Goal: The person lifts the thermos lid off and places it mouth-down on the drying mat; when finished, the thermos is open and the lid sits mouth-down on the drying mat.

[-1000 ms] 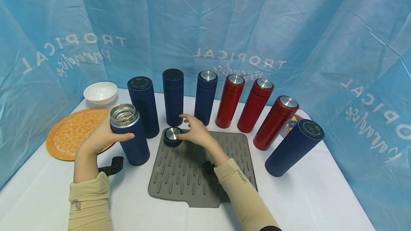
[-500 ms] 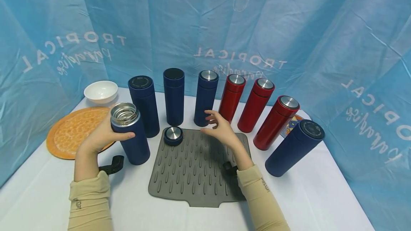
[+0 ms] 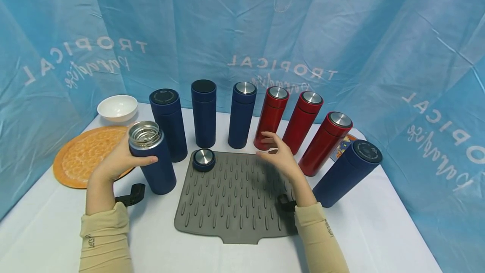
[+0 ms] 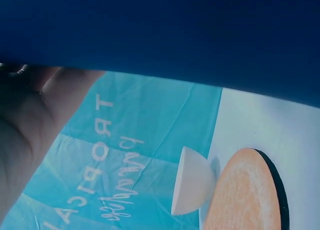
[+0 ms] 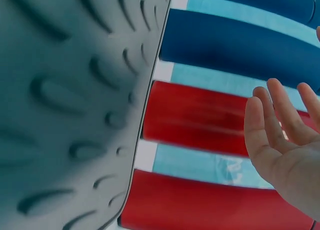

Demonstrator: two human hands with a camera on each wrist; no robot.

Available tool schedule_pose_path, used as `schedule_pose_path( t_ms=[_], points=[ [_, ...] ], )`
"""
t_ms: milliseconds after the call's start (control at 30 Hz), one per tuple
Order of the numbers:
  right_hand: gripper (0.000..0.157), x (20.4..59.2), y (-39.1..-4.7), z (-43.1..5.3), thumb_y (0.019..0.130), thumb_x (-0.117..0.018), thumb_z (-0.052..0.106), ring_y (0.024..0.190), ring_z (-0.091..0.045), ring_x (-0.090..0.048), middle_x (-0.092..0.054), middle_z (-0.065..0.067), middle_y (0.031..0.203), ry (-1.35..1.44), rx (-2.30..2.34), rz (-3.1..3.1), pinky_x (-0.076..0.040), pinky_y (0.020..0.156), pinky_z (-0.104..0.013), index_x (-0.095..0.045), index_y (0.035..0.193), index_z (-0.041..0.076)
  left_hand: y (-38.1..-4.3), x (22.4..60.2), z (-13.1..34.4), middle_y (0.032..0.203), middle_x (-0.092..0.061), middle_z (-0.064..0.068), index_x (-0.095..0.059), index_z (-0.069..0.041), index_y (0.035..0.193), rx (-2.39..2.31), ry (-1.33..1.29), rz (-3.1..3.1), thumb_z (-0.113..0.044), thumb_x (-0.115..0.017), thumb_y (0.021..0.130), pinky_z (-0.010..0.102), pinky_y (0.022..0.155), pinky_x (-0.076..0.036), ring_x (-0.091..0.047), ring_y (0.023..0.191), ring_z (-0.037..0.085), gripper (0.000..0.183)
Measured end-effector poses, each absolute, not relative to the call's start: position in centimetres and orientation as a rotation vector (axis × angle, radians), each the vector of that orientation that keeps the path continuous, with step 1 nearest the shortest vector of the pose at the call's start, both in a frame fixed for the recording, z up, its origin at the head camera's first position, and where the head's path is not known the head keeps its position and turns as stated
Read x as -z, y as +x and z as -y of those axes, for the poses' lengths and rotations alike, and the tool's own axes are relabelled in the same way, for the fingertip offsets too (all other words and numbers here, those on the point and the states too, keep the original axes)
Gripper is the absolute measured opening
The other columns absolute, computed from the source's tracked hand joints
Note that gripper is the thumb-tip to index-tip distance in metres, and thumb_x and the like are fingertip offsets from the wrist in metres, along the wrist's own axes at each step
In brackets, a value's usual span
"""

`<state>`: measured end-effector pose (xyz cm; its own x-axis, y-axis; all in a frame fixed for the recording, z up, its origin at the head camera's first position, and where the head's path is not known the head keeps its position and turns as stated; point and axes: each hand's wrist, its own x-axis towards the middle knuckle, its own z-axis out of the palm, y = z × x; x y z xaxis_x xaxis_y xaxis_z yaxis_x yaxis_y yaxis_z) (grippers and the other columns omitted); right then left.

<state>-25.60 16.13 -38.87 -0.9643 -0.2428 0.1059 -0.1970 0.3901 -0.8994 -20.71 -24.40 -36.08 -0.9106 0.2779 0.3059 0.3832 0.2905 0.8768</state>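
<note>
My left hand (image 3: 118, 159) is wrapped round the upper part of a navy thermos flask (image 3: 161, 174). This flask has no lid on, so its steel mouth shows, and it appears to stand on the table. In the left wrist view its body (image 4: 165, 35) fills the top. A navy lid with a steel top (image 3: 203, 158) lies on the grey mat (image 3: 227, 205), at its back left corner. My right hand (image 3: 283, 158) hovers over the mat's right part, fingers loosely bent, holding nothing. The nearest flask behind it is red (image 3: 271, 117), apart from it as far as I can tell.
Several lidded flasks stand in an arc behind the mat: navy ones (image 3: 204, 115) at left, red ones (image 3: 303, 123) toward the right, and another navy one (image 3: 346, 174) at far right. A white bowl (image 3: 118, 108) and a round orange-brown board (image 3: 85, 159) occupy the left side.
My right hand has left the lid and moved rightward across the mat, toward the red flasks. The lid stays where it was. My left hand keeps its hold on the flask.
</note>
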Motion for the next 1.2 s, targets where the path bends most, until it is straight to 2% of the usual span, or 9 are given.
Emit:
schedule_pose_path(
  t_ms=[333,400,533,633,700,767,900,1067,1200],
  points=[
    [0.059,37.4,-23.7,-17.6,0.082,-0.067,0.013,0.115,-0.035,-0.047,-0.05,-0.02,0.127,-0.347,1.668,-2.563,-0.041,0.094,-0.049,-0.041,0.136,0.008,-20.5,35.9,24.5,0.126,-0.033,0.001,-0.011,-0.03,0.139,1.753,-0.48,2.473,0.006,-0.07,0.073,0.013,0.078,-0.04,-0.04,0.106,0.004,0.096],
    [0.058,36.9,-23.1,-17.8,0.083,-0.065,0.011,0.116,-0.036,-0.046,-0.05,-0.021,0.127,-0.347,1.657,-2.574,-0.04,0.095,-0.049,-0.041,0.136,0.006,-20.5,35.8,24.5,0.125,-0.033,0.0,-0.012,-0.029,0.142,1.796,-0.514,2.418,0.005,-0.067,0.076,0.013,0.078,-0.04,-0.041,0.106,0.005,0.092],
    [0.057,36.7,-22.6,-18.3,0.084,-0.064,0.012,0.117,-0.039,-0.046,-0.049,-0.022,0.127,-0.314,1.66,-2.588,-0.04,0.096,-0.049,-0.04,0.136,0.006,-20.3,35.5,24.3,0.13,-0.04,0.0,-0.018,-0.022,0.145,1.947,-0.627,2.158,-0.006,-0.059,0.086,0.016,0.083,-0.041,-0.045,0.112,0.011,0.074],
    [0.056,36.9,-22.5,-18.9,0.085,-0.064,0.012,0.117,-0.039,-0.047,-0.048,-0.022,0.127,-0.29,1.674,-2.587,-0.04,0.096,-0.05,-0.041,0.135,0.006,-20.0,34.8,23.9,0.137,-0.041,0.003,-0.024,-0.016,0.145,1.979,-0.674,1.957,-0.014,-0.056,0.09,0.024,0.1,-0.031,-0.04,0.125,0.015,0.063],
    [0.055,37.2,-22.5,-19.4,0.085,-0.064,0.01,0.117,-0.038,-0.047,-0.048,-0.022,0.127,-0.277,1.692,-2.575,-0.04,0.097,-0.049,-0.041,0.134,0.005,-19.6,34.2,23.5,0.14,-0.039,0.005,-0.026,-0.012,0.144,1.954,-0.703,1.852,-0.011,-0.054,0.09,0.03,0.11,-0.02,-0.033,0.131,0.017,0.061],
    [0.054,37.4,-22.5,-19.7,0.085,-0.063,0.009,0.117,-0.038,-0.047,-0.048,-0.022,0.127,-0.26,1.696,-2.57,-0.04,0.096,-0.048,-0.041,0.134,0.004,-19.2,33.7,23.1,0.14,-0.038,0.008,-0.03,-0.009,0.143,1.906,-0.734,1.766,-0.006,-0.054,0.087,0.035,0.114,-0.008,-0.028,0.135,0.019,0.06],
    [0.055,37.7,-22.5,-20.2,0.085,-0.063,0.008,0.117,-0.041,-0.045,-0.047,-0.023,0.127,-0.231,1.695,-2.549,-0.042,0.094,-0.049,-0.04,0.135,0.002,-18.6,32.6,22.3,0.139,-0.041,0.01,-0.034,-0.001,0.138,1.752,-0.818,1.654,-0.003,-0.057,0.083,0.038,0.114,0.0,-0.023,0.137,0.025,0.06],
    [0.056,37.8,-22.5,-20.6,0.086,-0.062,0.008,0.119,-0.042,-0.043,-0.046,-0.025,0.128,-0.196,1.683,-2.531,-0.043,0.092,-0.048,-0.038,0.136,-0.001,-17.5,31.2,20.0,0.132,-0.049,0.006,-0.044,0.005,0.127,1.471,-0.772,1.588,-0.027,-0.07,0.08,0.044,0.113,0.003,-0.017,0.138,0.033,0.062],
    [0.054,38.5,-22.8,-21.3,0.087,-0.061,0.007,0.117,-0.041,-0.044,-0.045,-0.026,0.129,-0.152,1.642,-2.527,-0.044,0.092,-0.049,-0.039,0.134,-0.003,-16.7,30.0,17.6,0.128,-0.052,0.005,-0.056,-0.005,0.12,1.185,-0.718,1.589,-0.048,-0.066,0.079,0.048,0.112,0.002,-0.02,0.136,0.039,0.06]
  ],
)
